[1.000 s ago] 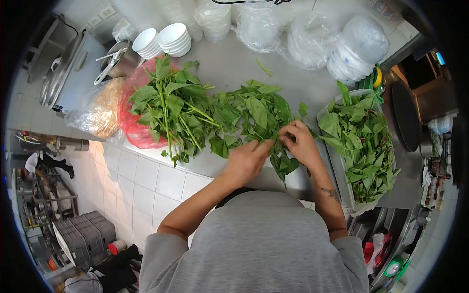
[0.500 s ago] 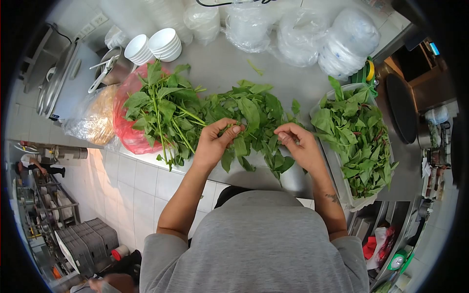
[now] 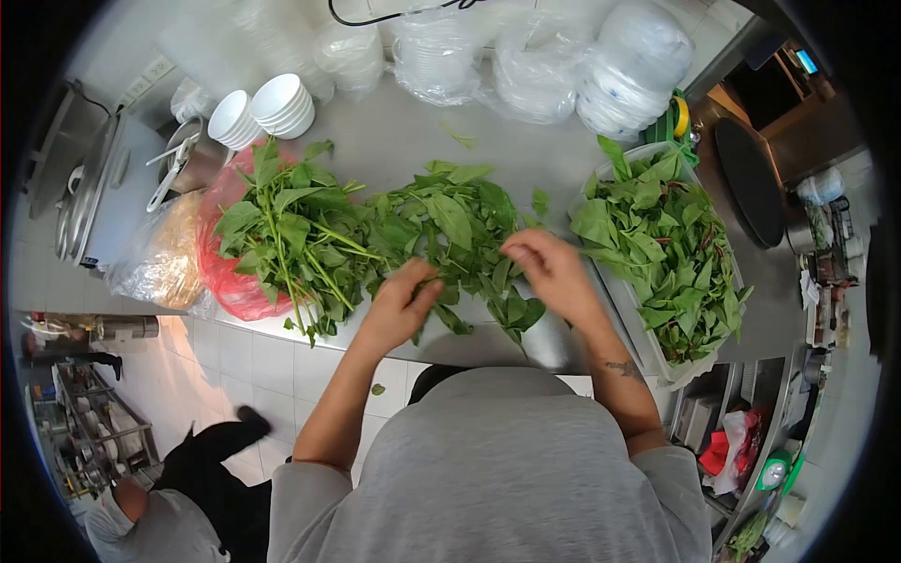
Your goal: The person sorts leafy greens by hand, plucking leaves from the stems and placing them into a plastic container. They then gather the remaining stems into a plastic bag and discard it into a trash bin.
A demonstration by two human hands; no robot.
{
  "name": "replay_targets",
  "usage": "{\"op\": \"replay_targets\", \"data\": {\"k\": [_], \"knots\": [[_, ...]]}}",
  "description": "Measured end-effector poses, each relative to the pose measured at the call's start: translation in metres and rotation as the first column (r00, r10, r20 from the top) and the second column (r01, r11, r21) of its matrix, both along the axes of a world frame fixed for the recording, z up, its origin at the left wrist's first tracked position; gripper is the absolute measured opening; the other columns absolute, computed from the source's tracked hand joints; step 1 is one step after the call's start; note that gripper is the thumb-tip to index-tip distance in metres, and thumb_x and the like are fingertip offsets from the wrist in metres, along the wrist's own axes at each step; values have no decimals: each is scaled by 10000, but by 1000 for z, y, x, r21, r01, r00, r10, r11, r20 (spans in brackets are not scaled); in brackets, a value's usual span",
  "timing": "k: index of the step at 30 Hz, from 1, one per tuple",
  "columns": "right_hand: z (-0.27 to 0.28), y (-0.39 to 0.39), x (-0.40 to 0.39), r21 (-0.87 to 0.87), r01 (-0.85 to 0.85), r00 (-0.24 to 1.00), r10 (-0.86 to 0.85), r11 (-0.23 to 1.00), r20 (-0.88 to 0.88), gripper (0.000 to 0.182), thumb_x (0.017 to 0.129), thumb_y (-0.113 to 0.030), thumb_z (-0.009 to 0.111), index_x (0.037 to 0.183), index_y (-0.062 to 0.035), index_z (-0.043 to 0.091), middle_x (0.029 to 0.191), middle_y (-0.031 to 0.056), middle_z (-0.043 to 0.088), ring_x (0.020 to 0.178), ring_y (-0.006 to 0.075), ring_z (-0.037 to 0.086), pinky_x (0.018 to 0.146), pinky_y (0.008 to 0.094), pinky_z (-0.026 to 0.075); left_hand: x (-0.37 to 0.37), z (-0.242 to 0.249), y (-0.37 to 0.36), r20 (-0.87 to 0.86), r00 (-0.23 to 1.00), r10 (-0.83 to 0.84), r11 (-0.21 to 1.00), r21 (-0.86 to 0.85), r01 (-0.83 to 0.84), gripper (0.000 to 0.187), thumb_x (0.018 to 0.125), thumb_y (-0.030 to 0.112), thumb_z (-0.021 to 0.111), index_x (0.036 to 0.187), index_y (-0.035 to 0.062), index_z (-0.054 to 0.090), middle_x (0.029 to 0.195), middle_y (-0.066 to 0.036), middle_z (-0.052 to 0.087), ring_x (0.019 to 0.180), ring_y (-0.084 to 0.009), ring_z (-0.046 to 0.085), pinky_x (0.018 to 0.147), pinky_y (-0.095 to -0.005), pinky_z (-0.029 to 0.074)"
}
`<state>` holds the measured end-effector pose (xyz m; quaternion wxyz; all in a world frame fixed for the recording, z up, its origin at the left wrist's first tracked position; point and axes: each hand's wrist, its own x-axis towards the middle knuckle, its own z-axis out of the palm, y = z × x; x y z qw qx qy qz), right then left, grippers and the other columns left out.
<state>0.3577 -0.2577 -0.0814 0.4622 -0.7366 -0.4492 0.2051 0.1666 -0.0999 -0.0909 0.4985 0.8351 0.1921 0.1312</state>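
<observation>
My left hand (image 3: 404, 302) is closed at the front of a pile of leafy green stems (image 3: 450, 218) on the steel counter, its thumb and fingers pinched on a leafy stem. Level with it on the right, my right hand (image 3: 549, 267) has its thumb and fingertips drawn together over the pile's right side. Whatever lies between those fingertips is too small to make out. Left of my hands, uncut leafy stems (image 3: 324, 263) spill from a red plastic bag (image 3: 214, 225). To the right stands a pale plastic tub (image 3: 668, 373) heaped with loose green leaves (image 3: 662, 249).
Stacked white bowls (image 3: 282, 105) and wrapped plastic containers (image 3: 436, 61) line the counter's back. A pot (image 3: 199, 155) and a clear bag of pale food (image 3: 167, 249) sit at left. A co-worker (image 3: 188, 511) is on the floor area behind my left side.
Both hands have stayed over the pile, with my right hand moving slightly toward the left one. The whole view has shifted a little. A co-worker has come into view at lower left.
</observation>
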Motion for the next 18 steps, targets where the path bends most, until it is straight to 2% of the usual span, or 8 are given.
{"op": "replay_targets", "data": {"k": [3, 4, 6, 9, 10, 12, 14, 18], "knots": [[-18, -30, 26, -86, 269, 961, -261, 959, 92, 173, 868, -104, 614, 1028, -39, 610, 886, 125, 631, 803, 292, 624, 708, 359, 493, -6, -6, -6, -47, 993, -108, 993, -43, 106, 155, 873, 67, 574, 1021, 23, 560, 946, -164, 623, 824, -309, 620, 726, -349, 477], [-21, -33, 26, -153, 268, 961, -255, 951, 103, 191, 862, -118, 625, 1036, -42, 607, 893, 126, 631, 808, 295, 625, 711, 363, 494, -2, -5, -13, -128, 973, -190, 982, -35, 187, 218, 851, 55, 584, 1066, 39, 554, 1007, -165, 633, 865, -314, 639, 727, -380, 501], [-24, -38, 20, -281, 265, 963, -240, 923, 121, 227, 849, -146, 646, 1050, -50, 601, 908, 126, 631, 819, 302, 626, 716, 371, 498, 14, -24, -40, 83, 950, -301, 940, 193, 281, 263, 840, 57, 572, 1103, 59, 556, 961, -156, 637, 833, -319, 639, 706, -405, 512], [-42, -28, 3, -186, 277, 831, -138, 943, 539, 251, 828, -177, 673, 1037, -58, 605, 932, 146, 630, 773, 326, 625, 696, 390, 503, 35, -35, -70, -262, 883, -390, 777, 422, 468, 258, 840, 102, 615, 1090, 58, 570, 976, -157, 654, 864, -331, 643, 715, -415, 514], [-48, -27, 5, -183, 256, 847, -128, 949, 517, 204, 836, -154, 669, 997, -49, 600, 862, 127, 621, 726, 256, 620, 682, 347, 492, 35, -42, -67, -266, 901, -344, 790, 436, 431, 251, 844, 113, 613, 1085, 59, 571, 970, -161, 651, 860, -334, 641, 707, -417, 514], [-48, -28, 16, -111, 266, 963, -260, 957, 70, 164, 848, -139, 661, 962, -41, 593, 796, 69, 586, 708, 177, 581, 675, 298, 468, 37, -54, -55, -268, 931, -247, 811, 468, 351, 238, 850, 137, 610, 1073, 60, 574, 958, -171, 646, 853, -340, 638, 691, -420, 515], [-39, -37, 28, -88, 240, 903, -255, 967, -345, 79, 885, -83, 607, 940, -31, 585, 749, -30, 524, 721, 60, 491, 665, 209, 403, 24, -40, -29, 17, 995, -100, 873, 481, 79, 234, 840, 105, 616, 1065, 54, 572, 890, -192, 634, 795, -344, 637, 649, -412, 510], [-32, -45, 38, 49, 158, 772, -92, 986, -630, 125, 919, -45, 541, 1035, -43, 588, 846, -9, 578, 735, 64, 494, 650, 213, 394, 11, -17, 7, 66, 988, 142, 874, 460, -157, 287, 851, 81, 624, 1131, 47, 574, 843, -202, 633, 696, -361, 621, 624, -392, 494]]}}
